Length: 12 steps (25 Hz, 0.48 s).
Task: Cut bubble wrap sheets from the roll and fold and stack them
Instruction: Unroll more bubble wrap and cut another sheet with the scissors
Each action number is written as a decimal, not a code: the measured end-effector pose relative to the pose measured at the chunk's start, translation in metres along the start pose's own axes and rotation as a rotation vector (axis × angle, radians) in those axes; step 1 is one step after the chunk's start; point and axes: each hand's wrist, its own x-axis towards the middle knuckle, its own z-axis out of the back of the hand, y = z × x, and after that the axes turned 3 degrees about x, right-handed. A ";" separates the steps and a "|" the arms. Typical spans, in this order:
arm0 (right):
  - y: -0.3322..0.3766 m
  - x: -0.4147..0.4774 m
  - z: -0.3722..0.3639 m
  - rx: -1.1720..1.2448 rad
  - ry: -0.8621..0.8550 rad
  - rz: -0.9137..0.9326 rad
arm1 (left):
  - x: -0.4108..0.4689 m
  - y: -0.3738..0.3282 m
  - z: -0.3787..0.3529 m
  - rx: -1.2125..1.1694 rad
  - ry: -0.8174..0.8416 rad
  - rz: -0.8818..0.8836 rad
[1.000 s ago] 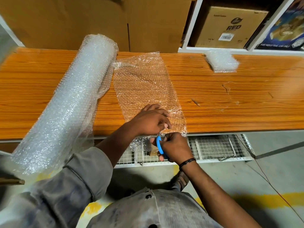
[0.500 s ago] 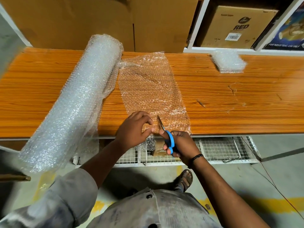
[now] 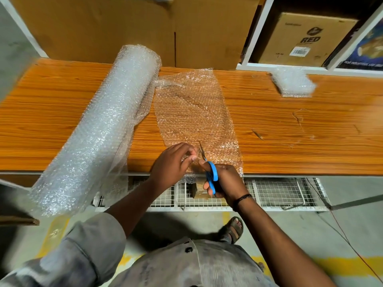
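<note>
Head view, looking down. Stands at the near edge of the wooden table [image 3: 290, 131], mid-cut. Pinches the near end of the unrolled bubble wrap sheet [image 3: 192, 112] between thumb and curled fingertips of the left hand [image 3: 172, 164], just left of the cut line. Grips the blue-handled scissors [image 3: 211, 175] in the right hand [image 3: 226, 181], fingers curled through the loops, blades pointing away from the body and entering the sheet close to the table's front edge; hard to tell how far the blades are parted.

Sheet flat on the table, running away from the body, joined at its far end to the bubble wrap roll [image 3: 97, 129] lying aslant just beside it on the left. Far right, by the back edge, a small folded stack [image 3: 293, 82], well apart from both hands. Behind, cardboard boxes [image 3: 124, 27]; under the table front, a wire-mesh shelf [image 3: 279, 191].

Step in hand, by judgement: the cut, barely begun, with nearly the whole length ahead. Next move calls for driving the blades straight toward the far end while keeping the film taut and walking the left pinch forward, or risk bunching and a crooked edge. Folding and stacking only once the piece is free.
</note>
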 end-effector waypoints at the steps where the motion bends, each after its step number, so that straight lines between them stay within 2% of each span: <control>1: 0.002 0.003 -0.001 -0.002 -0.012 0.003 | 0.000 0.000 0.001 -0.006 0.003 -0.003; 9: 0.007 0.013 -0.006 -0.048 -0.053 0.116 | 0.002 -0.001 0.005 -0.028 0.015 -0.012; 12: 0.008 0.015 -0.004 -0.043 -0.034 0.081 | 0.003 -0.001 0.005 -0.018 0.025 -0.023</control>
